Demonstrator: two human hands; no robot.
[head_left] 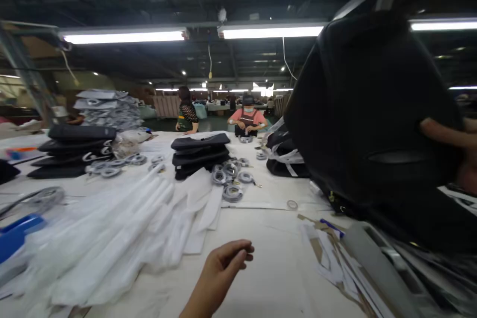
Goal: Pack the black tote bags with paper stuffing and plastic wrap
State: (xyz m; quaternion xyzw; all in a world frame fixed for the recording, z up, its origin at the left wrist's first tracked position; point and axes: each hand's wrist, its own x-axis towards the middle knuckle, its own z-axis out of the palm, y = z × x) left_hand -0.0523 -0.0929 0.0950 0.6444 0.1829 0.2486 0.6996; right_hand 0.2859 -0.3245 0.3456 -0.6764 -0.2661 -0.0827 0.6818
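Note:
My left hand (227, 268) hovers over the bare near part of the white table, fingers loosely curled and thumb apart from them, with nothing between. At the right, a large black fabric bag (372, 109) is held up close to me, smeared by motion. My right hand (443, 131) reaches in from the right edge and grips it; its fingers are blurred and partly hidden. Small metal fittings show at the bag's lower edge. Left of my left hand lie white plastic sleeves (122, 238). Beyond it are coiled grey straps (233, 191) with metal clips.
Folded black bags stand in stacks at the middle (201, 154) and left (78, 151). A tape roll (292, 204) lies mid-table. Paper scraps (335, 258) and a grey plastic case (383, 263) sit at right, a blue object (20, 233) at left. Two people are across the table.

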